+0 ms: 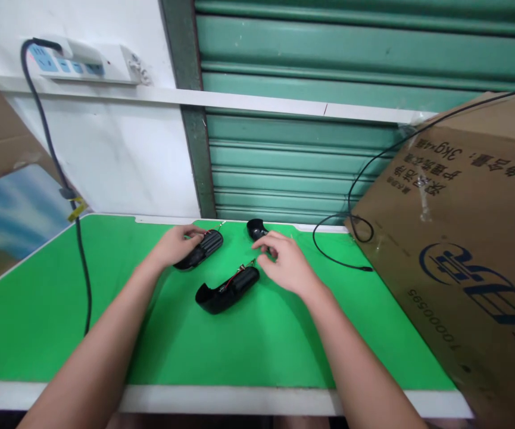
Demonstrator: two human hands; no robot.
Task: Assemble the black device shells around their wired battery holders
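My left hand rests on a black plastic shell with a ribbed end, its fingers bent around the near side. Part of that shell is under the hand. My right hand hovers with curled fingers, thumb and forefinger a little apart and nothing visible between them. Just below its fingertips lies a second black shell, hollow side up, with red wires and small metal parts showing. Behind the right fingers sits a rounded black piece, partly covered by them.
The table has a green top with a white edge. A large cardboard box stands at the right. A thin black cable lies beside it. A thick cord hangs at left from a power strip. A green shutter closes the back.
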